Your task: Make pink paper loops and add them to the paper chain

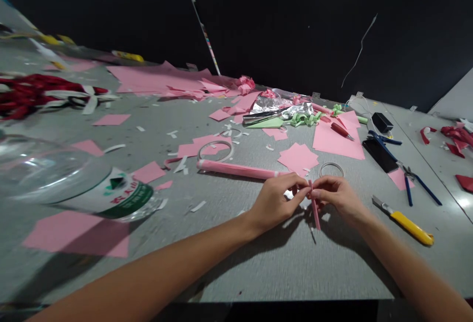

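The bare left forearm (158, 268) reaches in long and low from the lower left, the right forearm (408, 263) slants in from the lower right, and the left hand (273, 199) and right hand (343, 199) sit close together, fingers curled, each thumb pinched toward its index finger

from afar i see a matt paper strip (316, 215), a glossy clear plastic water bottle (86, 181), crinkled shiny foil (272, 103) and a smooth plastic utility-knife handle (412, 227).
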Motion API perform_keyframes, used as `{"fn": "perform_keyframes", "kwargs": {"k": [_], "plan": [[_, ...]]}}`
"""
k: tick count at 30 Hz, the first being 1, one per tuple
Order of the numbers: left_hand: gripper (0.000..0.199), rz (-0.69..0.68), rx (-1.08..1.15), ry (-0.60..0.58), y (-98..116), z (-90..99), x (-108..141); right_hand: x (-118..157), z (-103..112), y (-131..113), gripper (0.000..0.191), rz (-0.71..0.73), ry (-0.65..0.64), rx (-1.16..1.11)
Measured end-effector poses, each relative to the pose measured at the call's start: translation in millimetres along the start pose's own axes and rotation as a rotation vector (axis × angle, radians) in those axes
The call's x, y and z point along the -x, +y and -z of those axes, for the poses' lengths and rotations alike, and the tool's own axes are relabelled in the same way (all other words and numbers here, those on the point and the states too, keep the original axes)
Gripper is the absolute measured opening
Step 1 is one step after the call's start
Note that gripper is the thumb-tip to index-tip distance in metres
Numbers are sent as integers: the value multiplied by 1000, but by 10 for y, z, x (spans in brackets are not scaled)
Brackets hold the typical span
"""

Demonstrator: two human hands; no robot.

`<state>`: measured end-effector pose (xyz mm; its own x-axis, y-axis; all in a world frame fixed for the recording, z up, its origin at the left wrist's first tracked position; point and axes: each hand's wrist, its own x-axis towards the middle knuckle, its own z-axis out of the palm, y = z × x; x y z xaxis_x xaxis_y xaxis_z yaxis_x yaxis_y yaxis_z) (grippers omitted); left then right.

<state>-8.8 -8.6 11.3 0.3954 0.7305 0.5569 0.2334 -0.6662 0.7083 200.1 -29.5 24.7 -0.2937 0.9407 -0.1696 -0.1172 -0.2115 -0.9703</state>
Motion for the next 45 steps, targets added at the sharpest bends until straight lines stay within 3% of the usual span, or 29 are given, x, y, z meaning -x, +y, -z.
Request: {"fn": "perform_keyframes", "kwargs": {"k": [45], "plan": [[14, 71, 31, -9, 21, -13, -9, -13, -42, -6, 35, 6, 51, 100]]}}
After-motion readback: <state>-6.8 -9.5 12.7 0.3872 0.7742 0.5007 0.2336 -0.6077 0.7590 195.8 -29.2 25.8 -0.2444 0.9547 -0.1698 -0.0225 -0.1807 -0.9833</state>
